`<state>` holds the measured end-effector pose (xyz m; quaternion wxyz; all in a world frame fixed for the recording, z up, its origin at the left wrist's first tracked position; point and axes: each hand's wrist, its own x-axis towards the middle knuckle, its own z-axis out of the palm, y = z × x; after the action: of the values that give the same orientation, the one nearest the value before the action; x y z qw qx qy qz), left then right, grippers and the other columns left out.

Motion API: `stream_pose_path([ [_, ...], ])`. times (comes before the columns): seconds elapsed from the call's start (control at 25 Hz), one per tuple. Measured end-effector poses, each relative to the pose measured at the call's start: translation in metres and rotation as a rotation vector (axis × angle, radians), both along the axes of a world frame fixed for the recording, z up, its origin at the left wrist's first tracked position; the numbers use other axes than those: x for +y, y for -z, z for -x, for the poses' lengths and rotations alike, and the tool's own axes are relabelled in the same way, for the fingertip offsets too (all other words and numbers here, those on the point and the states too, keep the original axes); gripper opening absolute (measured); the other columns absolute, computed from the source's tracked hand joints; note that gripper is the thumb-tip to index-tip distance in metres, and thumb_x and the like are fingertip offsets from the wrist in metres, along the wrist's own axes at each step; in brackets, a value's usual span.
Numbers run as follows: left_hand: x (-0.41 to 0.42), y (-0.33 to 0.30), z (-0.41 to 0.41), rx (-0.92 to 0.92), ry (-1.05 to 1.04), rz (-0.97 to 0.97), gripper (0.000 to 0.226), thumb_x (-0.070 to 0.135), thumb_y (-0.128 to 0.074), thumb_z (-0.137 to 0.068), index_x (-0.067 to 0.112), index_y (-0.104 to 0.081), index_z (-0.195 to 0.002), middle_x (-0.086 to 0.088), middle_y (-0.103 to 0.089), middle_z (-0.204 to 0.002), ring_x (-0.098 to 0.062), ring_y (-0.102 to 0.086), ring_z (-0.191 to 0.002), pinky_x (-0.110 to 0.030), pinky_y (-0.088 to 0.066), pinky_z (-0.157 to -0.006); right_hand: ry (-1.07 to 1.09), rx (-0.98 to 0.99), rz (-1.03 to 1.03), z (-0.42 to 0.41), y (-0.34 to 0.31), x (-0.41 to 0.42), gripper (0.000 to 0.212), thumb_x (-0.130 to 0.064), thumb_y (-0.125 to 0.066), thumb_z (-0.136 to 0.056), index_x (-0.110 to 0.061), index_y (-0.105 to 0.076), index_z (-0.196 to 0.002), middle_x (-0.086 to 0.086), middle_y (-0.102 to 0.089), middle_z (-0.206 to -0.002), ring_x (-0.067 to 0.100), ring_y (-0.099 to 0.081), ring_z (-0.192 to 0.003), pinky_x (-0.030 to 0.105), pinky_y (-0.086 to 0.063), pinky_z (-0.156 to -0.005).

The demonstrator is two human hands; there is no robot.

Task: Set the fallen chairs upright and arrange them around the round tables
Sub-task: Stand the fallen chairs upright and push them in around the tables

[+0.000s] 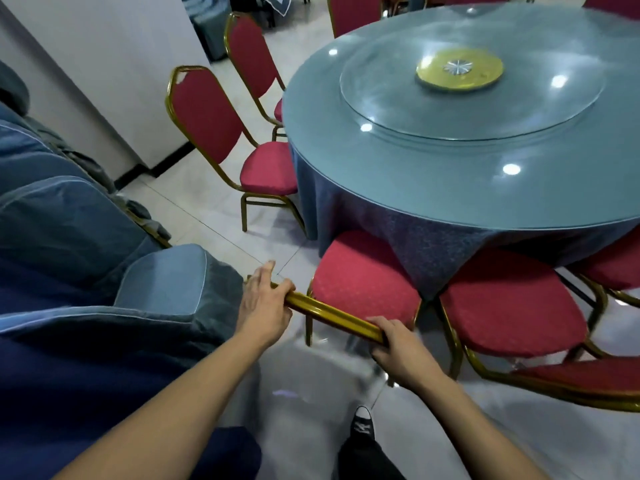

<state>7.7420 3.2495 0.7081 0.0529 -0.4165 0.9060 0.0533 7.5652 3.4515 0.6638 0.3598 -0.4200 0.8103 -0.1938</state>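
A red-cushioned chair [363, 282] with a gold metal frame stands upright just in front of me, its seat partly under the blue cloth of the round table [467, 188]. My left hand [265, 306] grips the left end of its gold top rail. My right hand [398, 348] grips the right end of the same rail. A second red chair [512, 313] stands right beside it on the right. Two more red chairs, one near [207, 123] and one farther [249, 50], stand upright at the table's left side.
A stack of blue fabric-covered furniture [86, 254] crowds my left side, close to my left arm. A white wall [104, 64] rises behind it. A glass turntable [471, 84] sits on the table. More red chairs [349, 12] stand beyond it. My shoe [362, 427] rests on the glossy tile floor.
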Motion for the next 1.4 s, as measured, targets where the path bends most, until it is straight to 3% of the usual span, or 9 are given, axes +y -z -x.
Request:
stream_pose_path([
  [0.2,-0.043,-0.021,0.000,-0.122,0.308,-0.227,0.023,0.024,-0.063,-0.093,0.034,-0.049,-0.108,0.006,-0.047,-0.103,-0.017,-0.051,-0.101,-0.032,-0.048,-0.081,0.031,-0.037,-0.034,-0.009,0.000,-0.015,0.058,-0.004,-0.057,-0.082,-0.047,-0.066,-0.119,-0.008,-0.072,-0.097,0.016,-0.067,-0.095,0.033,-0.053,-0.082],
  [0.36,-0.031,-0.017,-0.013,-0.199,0.528,-0.217,0.029,0.023,-0.061,-0.095,0.028,-0.047,-0.121,-0.004,-0.055,-0.114,-0.026,-0.054,-0.109,-0.042,-0.048,-0.088,0.086,-0.080,-0.016,-0.015,-0.005,0.010,0.055,0.004,-0.062,-0.084,-0.043,-0.071,-0.112,-0.016,-0.068,-0.098,0.000,-0.062,-0.091,0.019,-0.049,-0.080],
  [0.56,-0.031,-0.020,-0.025,-0.313,0.837,-0.259,0.039,0.019,-0.060,-0.095,0.020,-0.044,-0.132,-0.018,-0.055,-0.124,-0.038,-0.055,-0.114,-0.048,-0.045,-0.089,0.221,-0.125,-0.058,-0.046,-0.016,0.022,0.059,0.012,-0.069,-0.082,-0.036,-0.071,-0.116,-0.012,-0.066,-0.121,0.001,-0.059,-0.115,0.008,-0.041,-0.094],
  [0.72,-0.050,-0.026,-0.063,-0.383,0.990,-0.388,0.046,0.021,-0.065,-0.092,0.017,-0.044,-0.132,-0.022,-0.053,-0.122,-0.041,-0.056,-0.110,-0.051,-0.045,-0.089,0.315,-0.090,0.000,-0.101,-0.021,0.019,0.060,-0.005,-0.084,-0.077,-0.053,-0.072,-0.112,-0.009,-0.068,-0.121,-0.002,-0.061,-0.112,0.019,-0.046,-0.100],
  [0.92,-0.094,-0.041,-0.106,-0.405,0.982,-0.368,0.043,0.030,-0.062,-0.092,0.022,-0.045,-0.131,-0.017,-0.053,-0.124,-0.037,-0.057,-0.110,-0.048,-0.046,-0.091,0.257,-0.052,-0.068,-0.139,-0.016,-0.023,0.041,-0.019,-0.070,-0.092,-0.049,-0.066,-0.119,-0.021,-0.056,-0.121,-0.005,-0.050,-0.113,0.003,-0.033,-0.094],
  [1.08,-0.128,-0.044,-0.151,-0.420,0.977,-0.302,0.050,0.036,-0.068,-0.083,0.030,-0.051,-0.129,-0.008,-0.057,-0.127,-0.028,-0.060,-0.114,-0.042,-0.052,-0.092,0.171,-0.133,-0.032,-0.191,0.002,-0.062,0.031,-0.021,-0.072,-0.090,-0.033,-0.074,-0.118,-0.012,-0.059,-0.119,0.002,-0.058,-0.105,0.018,-0.044,-0.100],
  [1.2,-0.158,-0.049,-0.190,-0.378,0.868,-0.232,0.054,0.050,-0.084,-0.055,0.043,-0.065,-0.105,0.013,-0.067,-0.104,-0.005,-0.069,-0.090,-0.022,-0.056,-0.065,0.188,-0.065,0.030,-0.228,0.020,-0.093,0.041,-0.022,-0.065,-0.096,-0.046,-0.063,-0.129,-0.021,-0.054,-0.127,0.004,-0.047,-0.117,0.017,-0.035,-0.105],
  [1.28,-0.171,-0.052,-0.207,-0.391,0.806,-0.223,0.060,0.046,-0.095,-0.036,0.040,-0.071,-0.092,0.016,-0.068,-0.083,-0.004,-0.068,-0.065,-0.019,-0.050,-0.047,0.252,-0.075,0.051,-0.233,0.023,-0.110,0.048,-0.016,-0.064,-0.095,-0.051,-0.062,-0.127,-0.022,-0.055,-0.125,0.004,-0.047,-0.117,0.022,-0.036,-0.106],
  [1.4,-0.186,-0.046,-0.207,-0.346,0.750,-0.122,0.070,0.034,-0.102,-0.028,0.032,-0.079,-0.094,0.011,-0.074,-0.079,-0.009,-0.069,-0.057,-0.018,-0.047,-0.039,0.296,0.058,0.010,-0.228,0.023,-0.134,0.049,-0.019,-0.063,-0.094,-0.053,-0.060,-0.129,-0.024,-0.059,-0.127,0.001,-0.050,-0.122,0.039,-0.020,-0.123],
])
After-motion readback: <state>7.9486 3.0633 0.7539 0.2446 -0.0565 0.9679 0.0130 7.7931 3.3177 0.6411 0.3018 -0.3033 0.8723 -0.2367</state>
